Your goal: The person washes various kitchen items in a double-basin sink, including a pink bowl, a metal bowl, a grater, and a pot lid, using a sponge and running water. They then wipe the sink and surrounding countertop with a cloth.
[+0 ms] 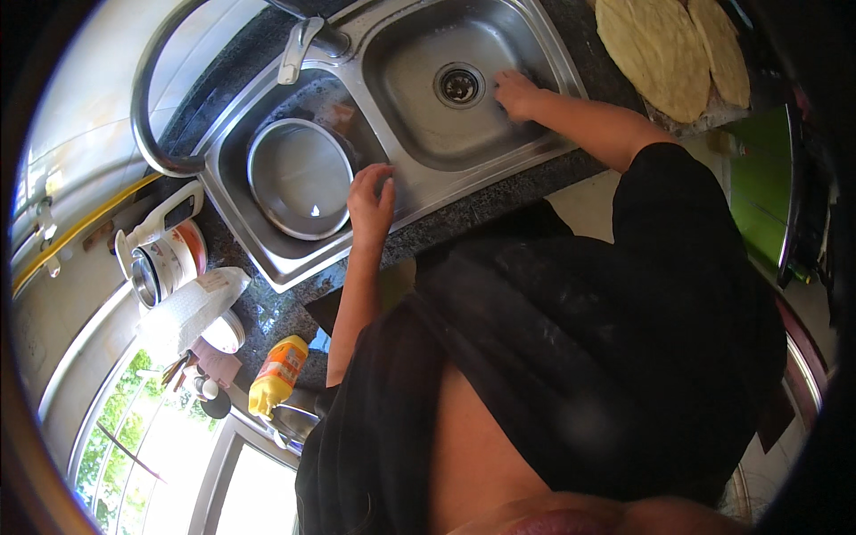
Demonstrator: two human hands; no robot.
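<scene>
A stainless-steel double sink [428, 180] lies before me. My left hand [372, 204] is by the divider between the two basins, thumb apart from loosely bent fingers, holding nothing. Just left of it, a round metal bowl [301, 177] with liquid in it stands in the left basin. Suds and an orange-brown patch show in the water behind the bowl. My right hand [518, 97] reaches down into the right basin, to the right of the metal drain strainer [459, 85]. Its fingers are bent and slightly blurred; whether they hold anything is hidden.
A curved metal faucet [142, 100] with a lever handle [299, 50] rises behind the left basin. Flat pieces of dough [655, 57] lie on the right counter. Left are a plastic bag [194, 304], stacked containers [167, 264] and a yellow bottle [277, 374].
</scene>
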